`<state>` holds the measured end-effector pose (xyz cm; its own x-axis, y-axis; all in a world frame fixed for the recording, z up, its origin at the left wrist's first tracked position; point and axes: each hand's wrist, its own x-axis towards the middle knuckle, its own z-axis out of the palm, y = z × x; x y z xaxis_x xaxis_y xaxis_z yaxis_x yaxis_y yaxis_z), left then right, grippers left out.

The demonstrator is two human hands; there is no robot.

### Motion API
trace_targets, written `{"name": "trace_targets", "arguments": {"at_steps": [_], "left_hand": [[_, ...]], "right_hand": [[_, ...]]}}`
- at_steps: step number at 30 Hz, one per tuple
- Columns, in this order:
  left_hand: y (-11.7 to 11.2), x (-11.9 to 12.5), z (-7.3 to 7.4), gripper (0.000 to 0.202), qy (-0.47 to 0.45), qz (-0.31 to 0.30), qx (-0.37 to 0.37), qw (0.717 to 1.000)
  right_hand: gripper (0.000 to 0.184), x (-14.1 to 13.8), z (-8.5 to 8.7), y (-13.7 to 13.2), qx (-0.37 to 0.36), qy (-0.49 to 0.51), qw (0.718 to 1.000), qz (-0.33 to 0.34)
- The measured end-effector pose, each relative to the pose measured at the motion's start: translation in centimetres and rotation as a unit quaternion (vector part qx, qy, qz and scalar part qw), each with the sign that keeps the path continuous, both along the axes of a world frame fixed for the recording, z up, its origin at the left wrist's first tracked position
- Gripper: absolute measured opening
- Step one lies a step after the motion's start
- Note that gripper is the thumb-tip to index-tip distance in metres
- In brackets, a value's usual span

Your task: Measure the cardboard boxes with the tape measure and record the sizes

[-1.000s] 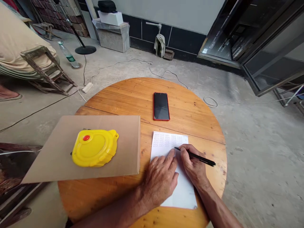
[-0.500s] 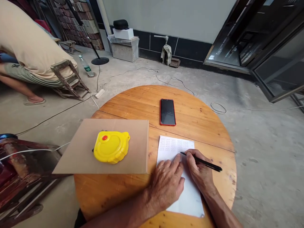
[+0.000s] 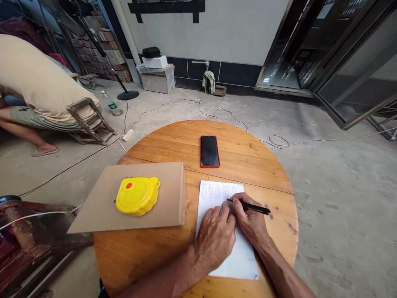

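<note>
A white sheet of paper (image 3: 238,260) lies on the round wooden table (image 3: 149,260), with rows of small handwritten figures across its upper part. My right hand (image 3: 250,217) grips a black pen (image 3: 256,207), whose tip meets the paper at the lowest written row. Flat on the sheet, just left of the pen, rests my left hand (image 3: 216,234), its fingers stretched out and holding nothing. Beyond the paper is a black phone (image 3: 210,151) in a red case. To the left, a yellow tape measure (image 3: 137,196) with a red button sits on a cardboard box (image 3: 169,182).
At the left, a person (image 3: 40,82) sits bent over on a low wooden chair (image 3: 89,120). A water bottle (image 3: 111,103) and a power strip (image 3: 128,135) are on the concrete floor, where cables run. An open glass door (image 3: 356,78) stands at the right.
The view has tilted up slightly and turned right, so the table's things appear shifted left. My right hand still holds the pen at the paper; the pen's back end has swung a little.
</note>
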<state>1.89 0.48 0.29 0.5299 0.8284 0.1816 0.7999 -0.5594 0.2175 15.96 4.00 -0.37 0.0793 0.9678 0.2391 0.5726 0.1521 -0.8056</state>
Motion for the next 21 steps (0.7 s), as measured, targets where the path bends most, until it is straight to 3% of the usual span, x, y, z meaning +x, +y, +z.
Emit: {"name": "trace_targets", "arguments": {"at_steps": [6,21], "left_hand": [[-0.33,-0.16,-1.09,0.033,-0.035,0.009,0.007,0.999],[0.12,-0.63,-0.74,0.02,-0.075,0.0,-0.003,0.997]], "right_hand": [[0.023,0.08,0.17,-0.18,-0.013,0.013,1.0,-0.003],[0.021,0.19,0.4,-0.25,0.007,-0.004,0.998,-0.061]]}}
